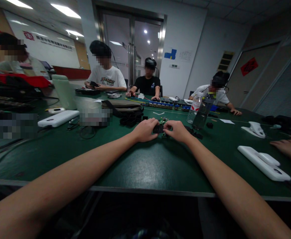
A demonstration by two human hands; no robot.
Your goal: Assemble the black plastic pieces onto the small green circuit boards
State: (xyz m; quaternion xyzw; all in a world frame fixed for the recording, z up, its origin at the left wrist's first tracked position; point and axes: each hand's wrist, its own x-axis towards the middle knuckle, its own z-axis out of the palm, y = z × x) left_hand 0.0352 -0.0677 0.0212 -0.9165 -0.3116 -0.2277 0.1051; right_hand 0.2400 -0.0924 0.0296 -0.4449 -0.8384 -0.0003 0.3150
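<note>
Desk [140, 169] spans my view, dark bottle [202, 111] standing right of centre, left hand [146, 130] with its grip closed on a black part [157, 128] mid-desk, right hand [176, 130] at that part's right side, can't tell if its grip is closed, small green pieces [163, 135] beside the fingers.

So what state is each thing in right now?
Left hand, gripping black part
Black part, held
Right hand, fingers bent in at green board, grip unclear
Green board, partly hidden
Clear bottle, upright
Dark bottle, upright
Green flask, upright
Bag, lying flat
White devices, lying flat
Glass doors, look shut
Ceiling lights, lit
</note>
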